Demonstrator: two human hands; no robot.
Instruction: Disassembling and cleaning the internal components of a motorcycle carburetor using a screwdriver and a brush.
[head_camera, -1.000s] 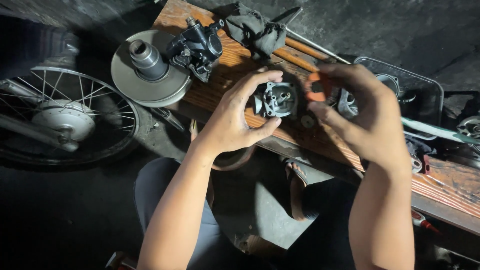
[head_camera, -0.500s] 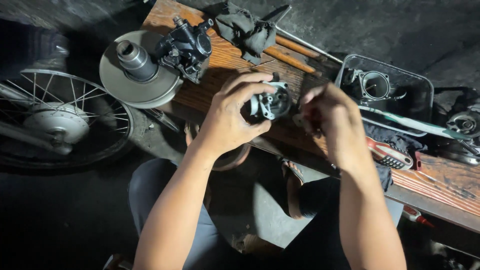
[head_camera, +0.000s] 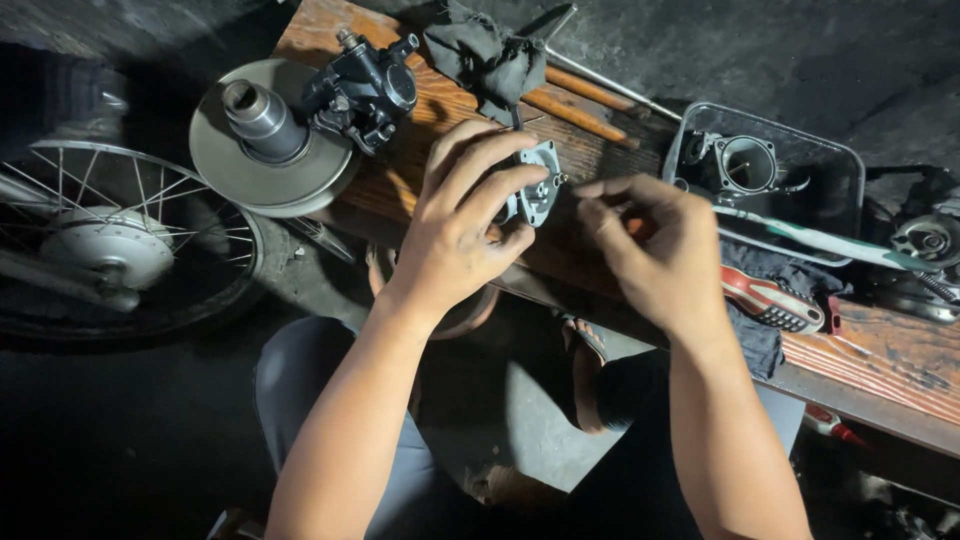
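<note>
A: What carries everything?

B: A reddish wooden worktop (head_camera: 880, 370), slanting across the view.

A: And on it?

B: A black carburettor (head_camera: 365, 90) and a pulley disc (head_camera: 262, 140) at the left end, a dark rag (head_camera: 485, 60), 2 wooden handles (head_camera: 580, 100), a black tray (head_camera: 840, 170), and a red-handled tool (head_camera: 775, 300).

Pulley disc (head_camera: 250, 170), black carburetor (head_camera: 365, 90), dark rag (head_camera: 485, 60), spoked wheel (head_camera: 110, 245), black tray (head_camera: 845, 170) on wooden bench (head_camera: 880, 365).
</note>
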